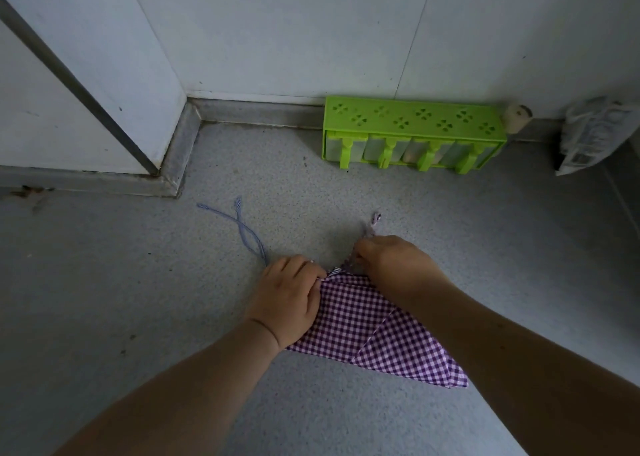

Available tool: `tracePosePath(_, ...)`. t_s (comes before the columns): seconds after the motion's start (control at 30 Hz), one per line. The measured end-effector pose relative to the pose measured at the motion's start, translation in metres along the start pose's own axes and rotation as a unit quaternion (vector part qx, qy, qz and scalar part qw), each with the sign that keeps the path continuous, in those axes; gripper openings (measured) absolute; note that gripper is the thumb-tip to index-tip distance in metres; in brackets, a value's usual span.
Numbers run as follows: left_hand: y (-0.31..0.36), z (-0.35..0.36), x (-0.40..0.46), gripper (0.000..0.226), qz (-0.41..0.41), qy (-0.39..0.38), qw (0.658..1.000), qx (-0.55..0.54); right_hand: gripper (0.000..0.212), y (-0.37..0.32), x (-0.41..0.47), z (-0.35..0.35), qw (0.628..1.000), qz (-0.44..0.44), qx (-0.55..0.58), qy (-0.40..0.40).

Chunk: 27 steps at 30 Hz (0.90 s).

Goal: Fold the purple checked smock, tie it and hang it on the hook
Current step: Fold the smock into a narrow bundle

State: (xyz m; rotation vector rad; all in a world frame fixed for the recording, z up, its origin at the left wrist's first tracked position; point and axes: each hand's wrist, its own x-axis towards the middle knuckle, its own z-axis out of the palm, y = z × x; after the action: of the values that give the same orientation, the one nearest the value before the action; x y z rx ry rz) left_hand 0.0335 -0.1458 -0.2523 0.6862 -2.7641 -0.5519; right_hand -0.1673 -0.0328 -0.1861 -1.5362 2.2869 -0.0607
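Note:
The purple checked smock lies folded into a flat wedge on the grey speckled floor, its narrow end pointing away from me. My left hand rests on the smock's left edge and pinches the cloth near that tip. My right hand grips the tip where a tie string comes out. One striped tie string trails in a crossed loop to the upper left of my left hand. A short end of another string pokes out just beyond my right hand. No hook is in view.
A green plastic rack with several clear compartments stands against the white wall ahead. A crumpled printed bag leans at the far right. A white door or panel with a grey skirting corner is at the left.

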Motion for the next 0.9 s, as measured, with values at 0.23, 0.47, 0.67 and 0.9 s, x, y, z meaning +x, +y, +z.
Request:
tracePosePath(0.23, -0.001, -0.001, -0.001, 0.028, 0.014, -0.008, 1.000, 0.019, 0.017, -0.029, -0.013, -0.024, 0.998, 0.030, -0.052, 0.015)
tracePosePath(0.47, 0.004, -0.006, 0.003, 0.033, -0.014, -0.025, 0.999, 0.013, 0.053, -0.101, -0.058, -0.002, 0.988, 0.144, -0.036, -0.044)
tracePosePath(0.67, 0.004, -0.008, 0.004, 0.029, -0.009, -0.010, 1.000, 0.003, 0.084, -0.122, -0.077, 0.036, 0.978, 0.126, -0.109, -0.130)
tracePosePath(0.9, 0.006, -0.020, 0.014, 0.032, -0.001, -0.050, 0.999, -0.002, 0.049, -0.128, -0.062, 0.036, 0.958, 0.092, -0.234, -0.135)
